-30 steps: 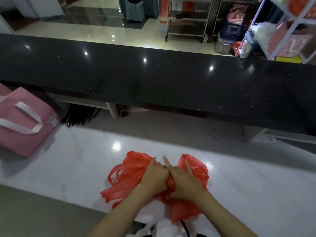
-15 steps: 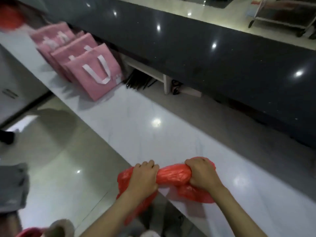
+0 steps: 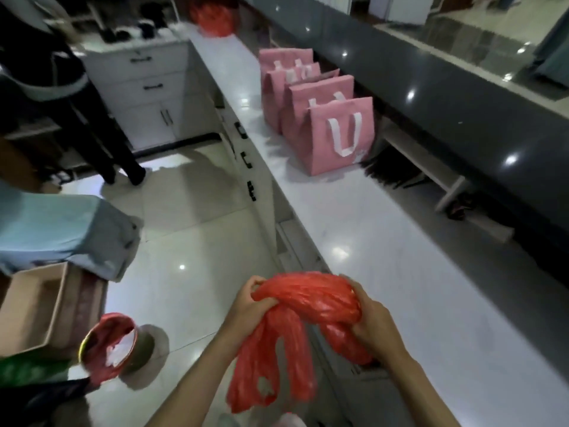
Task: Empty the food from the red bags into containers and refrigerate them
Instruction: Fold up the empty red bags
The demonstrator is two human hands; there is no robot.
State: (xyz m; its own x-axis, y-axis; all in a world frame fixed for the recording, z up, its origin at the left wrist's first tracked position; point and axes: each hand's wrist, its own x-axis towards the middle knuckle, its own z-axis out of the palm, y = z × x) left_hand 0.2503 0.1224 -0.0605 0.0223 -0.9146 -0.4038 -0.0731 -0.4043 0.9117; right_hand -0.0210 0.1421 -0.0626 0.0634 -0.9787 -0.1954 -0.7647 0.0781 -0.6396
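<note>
Left hand [image 3: 251,305] — fingers curled round one end of the crumpled red bag [image 3: 303,306]. Right hand [image 3: 374,315] — gripping the other end. Bag held in the air beside the white counter [image 3: 385,241] edge, handles dangling, apparently empty, though motion blur leaves that unsure. Risk: thin plastic may tear or slip loose; any leftover food would drop to the floor [image 3: 191,235]. Pink tote bags [image 3: 320,112] stand further along the counter.

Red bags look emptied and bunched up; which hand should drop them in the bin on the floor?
Probably the left hand: it grips the red bags on the side nearer the red-lined bin, down to the left. The right hand is over the counter edge.
</note>
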